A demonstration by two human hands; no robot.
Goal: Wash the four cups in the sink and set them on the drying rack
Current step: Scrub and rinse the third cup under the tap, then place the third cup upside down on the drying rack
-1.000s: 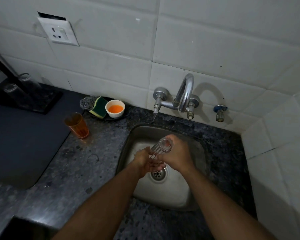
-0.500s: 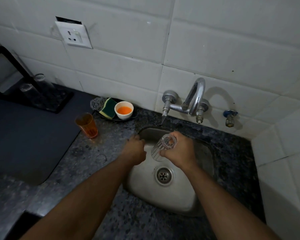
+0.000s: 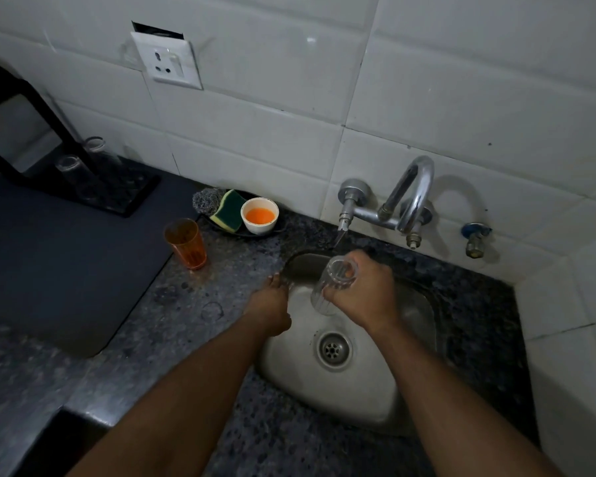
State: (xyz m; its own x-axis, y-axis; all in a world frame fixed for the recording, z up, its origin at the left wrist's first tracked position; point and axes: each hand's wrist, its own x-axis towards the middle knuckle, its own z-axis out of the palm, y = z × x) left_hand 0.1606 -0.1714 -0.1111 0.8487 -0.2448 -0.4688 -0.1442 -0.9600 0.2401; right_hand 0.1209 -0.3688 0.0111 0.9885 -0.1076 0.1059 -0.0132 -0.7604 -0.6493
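Sink: a rounded stainless steel basin (image 3: 351, 390) with a round slotted drain, sunk into the speckled dark granite table (image 3: 200, 304)
Right hand: the right hand (image 3: 362, 294) is wrapped around a clear ribbed glass cup (image 3: 327, 287), held tilted over the basin, mouth toward the wall; cup looks empty
Left hand: the left hand (image 3: 270, 304) holds nothing, fingers loosely curled, resting at the sink's left rim
Tap: a curved chrome wall tap (image 3: 393, 204) on white tiles, just above the held cup
Orange cup: a translucent orange plastic tumbler (image 3: 186, 243) standing upright on the table, left of the sink
Soap bowl: a small white bowl (image 3: 259, 215) holding orange liquid, beside a yellow and green sponge (image 3: 228, 210) and a grey steel scourer (image 3: 205, 200)
Drying rack: a black rack (image 3: 93, 187) at far left with two clear glass cups (image 3: 83, 160) on it
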